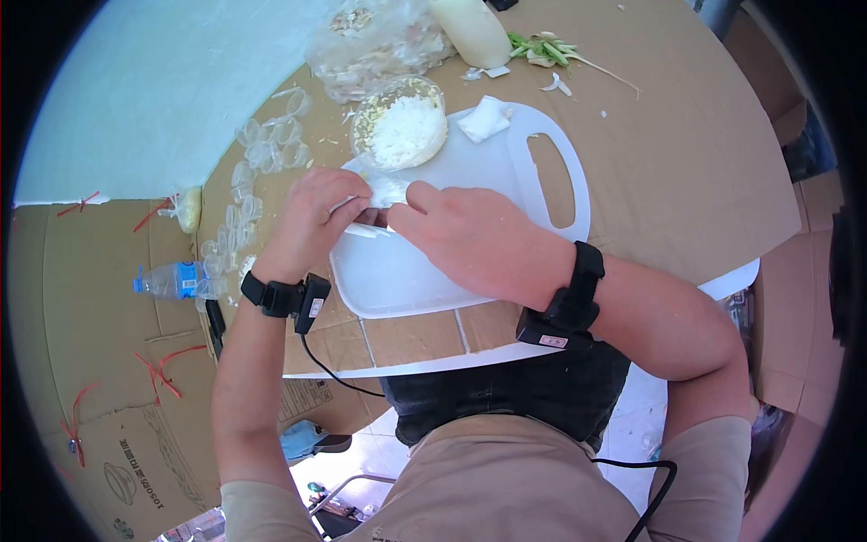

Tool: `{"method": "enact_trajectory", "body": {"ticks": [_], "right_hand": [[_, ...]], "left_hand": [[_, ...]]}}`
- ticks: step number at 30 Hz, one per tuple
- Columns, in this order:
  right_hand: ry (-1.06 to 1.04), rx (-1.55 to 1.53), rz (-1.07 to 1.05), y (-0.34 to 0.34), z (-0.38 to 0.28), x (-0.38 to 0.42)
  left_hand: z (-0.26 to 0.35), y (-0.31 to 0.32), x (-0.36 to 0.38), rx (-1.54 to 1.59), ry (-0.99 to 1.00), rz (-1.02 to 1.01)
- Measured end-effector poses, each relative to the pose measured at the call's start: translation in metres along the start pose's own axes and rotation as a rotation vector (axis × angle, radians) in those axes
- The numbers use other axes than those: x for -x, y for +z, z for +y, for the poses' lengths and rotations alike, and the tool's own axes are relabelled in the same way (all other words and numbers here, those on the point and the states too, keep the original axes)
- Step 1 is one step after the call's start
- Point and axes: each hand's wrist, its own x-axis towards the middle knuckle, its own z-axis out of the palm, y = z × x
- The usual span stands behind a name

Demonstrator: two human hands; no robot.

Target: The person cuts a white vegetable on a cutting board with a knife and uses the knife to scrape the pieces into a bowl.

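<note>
My left hand (327, 212) is closed, its fingertips pinched together over the white cutting board (406, 285). Close beside it, my right hand (461, 230) is also closed, fingers curled and nearly meeting the left. Whatever they grip is mostly hidden by the fingers. White, shiny material (388, 190) shows between and just beyond them, and pale strips (363, 231) lie under the left fingertips. A clear bowl (355, 144) of finely chopped white pieces stands beyond the hands. A folded white cloth or tissue (486, 119) rests on the board's far part.
At the back are a plastic bag (379, 54) of pale pieces, a large white radish (474, 32) and green stems (546, 50). Several clear plastic cups (271, 144) lie on the left, near a water bottle (172, 281). Cardboard (686, 181) covers the table.
</note>
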Motion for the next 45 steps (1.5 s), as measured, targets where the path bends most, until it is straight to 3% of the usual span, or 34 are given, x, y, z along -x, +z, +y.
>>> {"method": "enact_trajectory", "body": {"ticks": [5,7,8,10,13,17,19,26,45], "right_hand": [[-0.031,-0.064,-0.003,-0.001,-0.002,0.0],[-0.015,-0.128,0.025,-0.001,-0.001,0.001],[-0.012,-0.127,0.026,-0.003,-0.001,0.0],[0.082,-0.143,0.01,-0.008,-0.001,-0.003],[0.13,-0.128,0.103,-0.004,0.003,-0.005],[0.165,-0.128,0.096,-0.004,0.005,-0.006],[0.182,-0.123,0.1,-0.003,0.005,-0.006],[0.175,-0.173,0.097,-0.005,0.008,-0.004],[0.15,-0.19,0.106,-0.003,0.008,-0.005]], "left_hand": [[-0.009,0.001,0.002,0.048,-0.011,0.019],[-0.016,-0.004,0.007,0.203,-0.176,0.217],[-0.028,-0.008,0.01,0.204,-0.174,0.215],[-0.053,-0.015,0.018,0.306,-0.389,0.369],[-0.05,-0.017,0.023,0.412,-0.365,0.515],[-0.02,-0.014,0.023,0.342,-0.434,0.431],[-0.001,-0.008,0.018,0.258,-0.461,0.186],[0.036,0.012,0.011,-0.005,-0.322,0.079],[0.03,0.019,0.011,0.002,-0.369,0.086]]}}
